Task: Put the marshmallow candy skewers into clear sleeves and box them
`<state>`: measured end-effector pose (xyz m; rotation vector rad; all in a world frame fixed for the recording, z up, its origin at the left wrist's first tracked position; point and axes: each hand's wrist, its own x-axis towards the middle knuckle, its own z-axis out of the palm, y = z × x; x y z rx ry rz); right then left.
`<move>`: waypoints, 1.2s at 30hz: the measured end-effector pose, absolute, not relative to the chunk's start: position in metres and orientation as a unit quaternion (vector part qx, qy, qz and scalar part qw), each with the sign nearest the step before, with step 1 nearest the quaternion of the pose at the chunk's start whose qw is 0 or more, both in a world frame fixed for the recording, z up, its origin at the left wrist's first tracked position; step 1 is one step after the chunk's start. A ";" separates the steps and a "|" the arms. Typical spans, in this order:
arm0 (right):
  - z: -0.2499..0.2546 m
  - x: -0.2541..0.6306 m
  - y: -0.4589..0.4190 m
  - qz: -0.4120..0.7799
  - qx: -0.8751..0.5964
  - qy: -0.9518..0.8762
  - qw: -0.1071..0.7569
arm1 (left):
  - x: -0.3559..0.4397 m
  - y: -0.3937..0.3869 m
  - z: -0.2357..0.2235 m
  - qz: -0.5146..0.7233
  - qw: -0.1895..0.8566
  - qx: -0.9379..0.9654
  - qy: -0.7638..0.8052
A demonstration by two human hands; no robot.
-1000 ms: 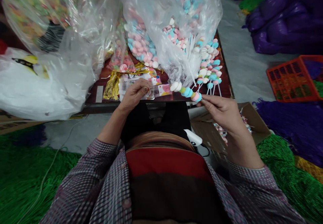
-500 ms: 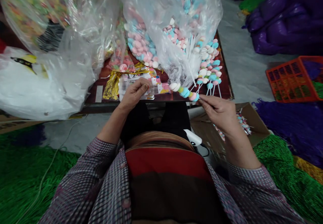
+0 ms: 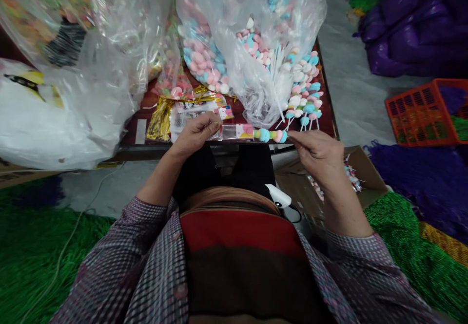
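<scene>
Near the table's front edge, my left hand [image 3: 200, 130] is closed, pinching the end of a clear printed plastic sleeve [image 3: 243, 131]. My right hand [image 3: 317, 152] pinches the stick end of a marshmallow skewer [image 3: 271, 135] with blue, green, yellow and pink pieces. The skewer lies level, its left end at the sleeve's mouth and partly inside it. More printed sleeves [image 3: 197, 109] lie just beyond my left hand, beside gold twist ties [image 3: 159, 121]. Several finished skewers [image 3: 306, 90] rest on the table beyond my right hand.
Large clear bags of marshmallows [image 3: 204, 63] and coloured sweets [image 3: 73, 2] cover the table's back. A white bag [image 3: 66, 119] sits at left. To the right are a cardboard box [image 3: 369, 175] of wrapped pieces, an orange crate [image 3: 424, 114] and purple bundles [image 3: 405, 31]; green strands [image 3: 44, 260] lie on the floor.
The skewer has swung from slanted to level, and its left end has gone into the sleeve's mouth. Both hands keep their pinch.
</scene>
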<state>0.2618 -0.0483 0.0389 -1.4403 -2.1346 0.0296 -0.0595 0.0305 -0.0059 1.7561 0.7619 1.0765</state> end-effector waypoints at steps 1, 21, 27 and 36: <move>0.038 0.261 -0.048 0.015 -0.536 -0.795 0.284 | -0.060 0.031 -0.006 0.437 0.456 0.709 0.314; 0.037 0.168 -0.025 0.614 -0.549 -0.384 0.418 | -0.044 0.025 -0.006 0.432 0.316 0.788 0.305; 0.024 0.160 -0.022 0.589 -0.557 -0.402 0.425 | -0.036 0.019 -0.007 0.424 0.262 0.823 0.273; 0.024 0.154 -0.023 0.580 -0.538 -0.408 0.455 | -0.030 0.015 -0.011 0.462 0.252 0.784 0.329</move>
